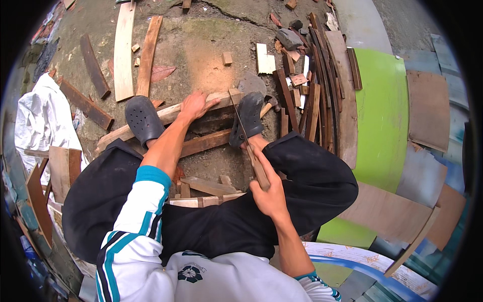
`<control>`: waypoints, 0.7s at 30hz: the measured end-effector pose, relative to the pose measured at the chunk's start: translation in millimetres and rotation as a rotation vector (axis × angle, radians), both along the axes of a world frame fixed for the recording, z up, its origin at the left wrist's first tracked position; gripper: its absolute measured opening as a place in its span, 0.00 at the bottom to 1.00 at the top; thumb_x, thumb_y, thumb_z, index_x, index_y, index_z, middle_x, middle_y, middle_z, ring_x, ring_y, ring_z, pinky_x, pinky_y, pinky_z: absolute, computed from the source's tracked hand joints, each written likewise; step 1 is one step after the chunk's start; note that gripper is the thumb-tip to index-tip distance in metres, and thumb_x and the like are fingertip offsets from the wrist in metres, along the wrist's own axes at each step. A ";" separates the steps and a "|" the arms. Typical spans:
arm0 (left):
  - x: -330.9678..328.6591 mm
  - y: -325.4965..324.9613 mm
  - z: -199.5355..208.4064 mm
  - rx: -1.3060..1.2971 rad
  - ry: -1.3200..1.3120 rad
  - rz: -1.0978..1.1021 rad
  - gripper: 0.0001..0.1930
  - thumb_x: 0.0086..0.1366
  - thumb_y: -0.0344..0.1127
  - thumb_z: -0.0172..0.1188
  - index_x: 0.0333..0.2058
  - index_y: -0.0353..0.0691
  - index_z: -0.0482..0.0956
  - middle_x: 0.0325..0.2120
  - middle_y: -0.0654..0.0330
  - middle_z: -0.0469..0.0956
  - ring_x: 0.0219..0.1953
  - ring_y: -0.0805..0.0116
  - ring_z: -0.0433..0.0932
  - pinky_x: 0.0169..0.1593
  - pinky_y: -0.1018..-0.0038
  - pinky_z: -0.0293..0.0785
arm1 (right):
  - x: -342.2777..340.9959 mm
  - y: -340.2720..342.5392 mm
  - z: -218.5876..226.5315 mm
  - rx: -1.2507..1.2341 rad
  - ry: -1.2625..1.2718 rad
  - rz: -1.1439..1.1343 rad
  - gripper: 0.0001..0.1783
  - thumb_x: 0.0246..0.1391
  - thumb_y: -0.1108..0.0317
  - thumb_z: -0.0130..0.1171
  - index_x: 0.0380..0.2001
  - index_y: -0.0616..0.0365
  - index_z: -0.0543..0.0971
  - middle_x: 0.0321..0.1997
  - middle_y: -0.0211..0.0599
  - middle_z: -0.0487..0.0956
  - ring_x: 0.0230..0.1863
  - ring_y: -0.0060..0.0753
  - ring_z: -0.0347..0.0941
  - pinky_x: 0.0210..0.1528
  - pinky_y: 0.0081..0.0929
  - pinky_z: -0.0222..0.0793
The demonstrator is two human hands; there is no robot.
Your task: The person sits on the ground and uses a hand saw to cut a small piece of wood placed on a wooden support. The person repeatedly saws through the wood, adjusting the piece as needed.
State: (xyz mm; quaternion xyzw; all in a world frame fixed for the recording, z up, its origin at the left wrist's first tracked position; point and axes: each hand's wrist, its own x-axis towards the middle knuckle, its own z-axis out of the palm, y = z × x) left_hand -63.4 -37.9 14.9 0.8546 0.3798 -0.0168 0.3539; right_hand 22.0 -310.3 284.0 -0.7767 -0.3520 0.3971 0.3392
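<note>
Pressing flat on a long pale weathered wooden plank (166,117) pinned under both dark clogs, the left hand (195,104) has its grip spread open, while the right hand (269,194) has its grip wrapped tight round the wooden handle of a long thin-bladed knife (245,136). The plank looks stiff, rough and splintery, best held mid-length. Scrap boards litter the cracked concrete ground (201,45).

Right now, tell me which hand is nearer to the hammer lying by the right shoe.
Right. The right hand grips a long knife just below the right shoe, near the hammer. The left hand rests on a pale wooden slat, farther left of it.
</note>
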 end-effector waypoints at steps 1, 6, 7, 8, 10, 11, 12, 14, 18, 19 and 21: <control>2.0 -0.3 -0.6 0.011 0.003 0.001 0.41 0.69 0.72 0.48 0.46 0.32 0.83 0.47 0.40 0.80 0.55 0.40 0.77 0.58 0.51 0.73 | 0.9 0.4 0.3 -0.003 0.026 -0.010 0.39 0.53 0.74 0.56 0.71 0.57 0.67 0.65 0.54 0.76 0.68 0.52 0.72 0.68 0.35 0.64; 17.1 -4.6 7.6 0.008 -0.022 -0.073 0.40 0.70 0.71 0.49 0.47 0.31 0.83 0.45 0.39 0.80 0.52 0.39 0.78 0.56 0.50 0.73 | 48.3 72.2 -92.0 -0.021 0.058 -0.125 0.37 0.53 0.72 0.56 0.70 0.57 0.68 0.65 0.56 0.77 0.65 0.51 0.74 0.67 0.34 0.65; 15.7 -3.8 6.8 0.014 -0.019 -0.073 0.39 0.70 0.70 0.49 0.48 0.32 0.83 0.44 0.38 0.80 0.52 0.39 0.78 0.56 0.50 0.73 | 49.0 82.4 -92.8 -0.045 0.077 -0.130 0.37 0.53 0.72 0.56 0.70 0.57 0.68 0.64 0.57 0.77 0.64 0.51 0.74 0.67 0.34 0.65; 18.6 1.9 6.2 0.020 -0.019 -0.076 0.38 0.71 0.69 0.49 0.49 0.33 0.82 0.44 0.37 0.79 0.52 0.39 0.78 0.55 0.49 0.73 | 49.0 86.0 -90.7 -0.039 0.058 -0.128 0.37 0.53 0.71 0.56 0.70 0.57 0.68 0.64 0.57 0.77 0.64 0.51 0.74 0.67 0.35 0.66; 4.1 0.0 4.7 -0.011 0.009 -0.067 0.39 0.71 0.70 0.48 0.48 0.32 0.83 0.44 0.37 0.80 0.53 0.39 0.77 0.56 0.49 0.73 | 22.2 62.8 -68.4 0.025 0.017 -0.072 0.38 0.53 0.72 0.55 0.71 0.55 0.67 0.65 0.57 0.76 0.66 0.51 0.73 0.68 0.35 0.65; 0.7 9.7 4.6 -0.002 -0.008 -0.041 0.40 0.70 0.71 0.47 0.47 0.32 0.83 0.45 0.37 0.80 0.53 0.39 0.77 0.56 0.49 0.74 | 12.8 44.0 -43.3 0.030 -0.013 -0.018 0.39 0.53 0.73 0.54 0.71 0.55 0.67 0.66 0.57 0.75 0.68 0.51 0.71 0.69 0.36 0.64; -3.1 7.8 2.4 -0.016 -0.018 -0.024 0.42 0.70 0.72 0.47 0.46 0.32 0.84 0.46 0.38 0.80 0.54 0.39 0.78 0.56 0.49 0.74 | 1.2 11.1 -17.1 0.013 -0.034 0.027 0.39 0.52 0.74 0.53 0.72 0.54 0.67 0.68 0.56 0.74 0.70 0.51 0.70 0.70 0.36 0.62; 2.9 6.3 3.9 -0.017 -0.012 -0.002 0.42 0.69 0.73 0.46 0.47 0.33 0.84 0.46 0.38 0.80 0.55 0.40 0.77 0.57 0.49 0.74 | -8.1 -22.3 10.6 0.025 0.010 -0.026 0.41 0.51 0.76 0.52 0.72 0.53 0.66 0.69 0.54 0.73 0.73 0.49 0.66 0.72 0.37 0.60; 10.7 2.1 8.7 -0.055 0.029 -0.009 0.41 0.69 0.73 0.47 0.47 0.33 0.84 0.46 0.39 0.80 0.55 0.40 0.77 0.57 0.49 0.73 | 29.0 40.5 -77.8 0.095 -0.110 -0.009 0.39 0.53 0.75 0.54 0.71 0.57 0.66 0.67 0.53 0.76 0.66 0.46 0.74 0.68 0.33 0.64; 14.7 5.0 12.6 -0.070 0.037 -0.020 0.41 0.69 0.73 0.47 0.48 0.34 0.84 0.47 0.39 0.80 0.55 0.40 0.77 0.57 0.49 0.73 | 40.5 60.7 -86.9 0.059 -0.039 -0.038 0.38 0.53 0.74 0.55 0.71 0.57 0.67 0.66 0.54 0.76 0.65 0.45 0.74 0.67 0.33 0.65; 11.8 -0.2 17.2 -0.045 -0.009 -0.040 0.41 0.69 0.73 0.48 0.47 0.33 0.84 0.46 0.39 0.80 0.55 0.40 0.77 0.57 0.49 0.73 | 52.8 88.7 -97.4 -0.036 0.122 -0.119 0.37 0.55 0.72 0.56 0.71 0.57 0.67 0.64 0.54 0.78 0.63 0.44 0.75 0.65 0.31 0.66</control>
